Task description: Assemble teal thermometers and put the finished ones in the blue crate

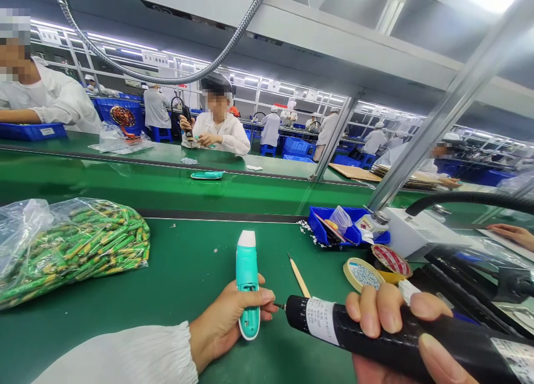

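Observation:
My left hand is closed around a teal and white handheld plastic device, its white tip pointing away from me. An open recess shows in the device's lower half, partly under my thumb. My right hand grips a black electric screwdriver lying almost level and pointing left. The screwdriver's bit ends close to my left fingertips, beside the device; whether it touches them I cannot tell. Behind it, a round yellowish dish holds many small screws. A wooden-handled pointed tool lies between the device and the dish.
A clear bag of green and yellow parts lies at left. To the right stand a blue bin with odds and ends, a tape roll and a white box. Across the green conveyor, carrying a teal shell, sit co-workers.

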Tool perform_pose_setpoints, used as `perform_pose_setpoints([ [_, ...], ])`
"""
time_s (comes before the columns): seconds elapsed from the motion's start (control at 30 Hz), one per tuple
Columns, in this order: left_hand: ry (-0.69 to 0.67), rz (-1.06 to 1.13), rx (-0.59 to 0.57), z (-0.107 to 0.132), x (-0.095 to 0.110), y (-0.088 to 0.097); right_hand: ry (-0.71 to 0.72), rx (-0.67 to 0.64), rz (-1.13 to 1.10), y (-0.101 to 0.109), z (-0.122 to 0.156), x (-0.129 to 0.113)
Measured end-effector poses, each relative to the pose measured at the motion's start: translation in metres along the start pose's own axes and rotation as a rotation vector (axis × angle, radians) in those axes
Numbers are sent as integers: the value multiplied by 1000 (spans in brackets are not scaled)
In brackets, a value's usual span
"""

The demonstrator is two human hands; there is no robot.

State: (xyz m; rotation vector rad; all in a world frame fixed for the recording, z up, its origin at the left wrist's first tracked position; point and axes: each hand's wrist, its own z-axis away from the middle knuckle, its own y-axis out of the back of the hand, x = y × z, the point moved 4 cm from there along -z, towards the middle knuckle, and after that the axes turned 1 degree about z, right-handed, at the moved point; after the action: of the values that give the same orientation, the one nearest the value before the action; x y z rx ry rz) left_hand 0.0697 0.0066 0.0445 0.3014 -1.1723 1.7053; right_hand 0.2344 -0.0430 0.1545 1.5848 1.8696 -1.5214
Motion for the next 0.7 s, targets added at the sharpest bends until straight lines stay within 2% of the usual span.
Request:
perform_pose_setpoints([
  [0.33,4,27,25,1,0,-1,40,-114,10,-3,2,8],
  [0.7,-3,22,-2,-2,-2,0,18,-101,33,-6,7,5],
])
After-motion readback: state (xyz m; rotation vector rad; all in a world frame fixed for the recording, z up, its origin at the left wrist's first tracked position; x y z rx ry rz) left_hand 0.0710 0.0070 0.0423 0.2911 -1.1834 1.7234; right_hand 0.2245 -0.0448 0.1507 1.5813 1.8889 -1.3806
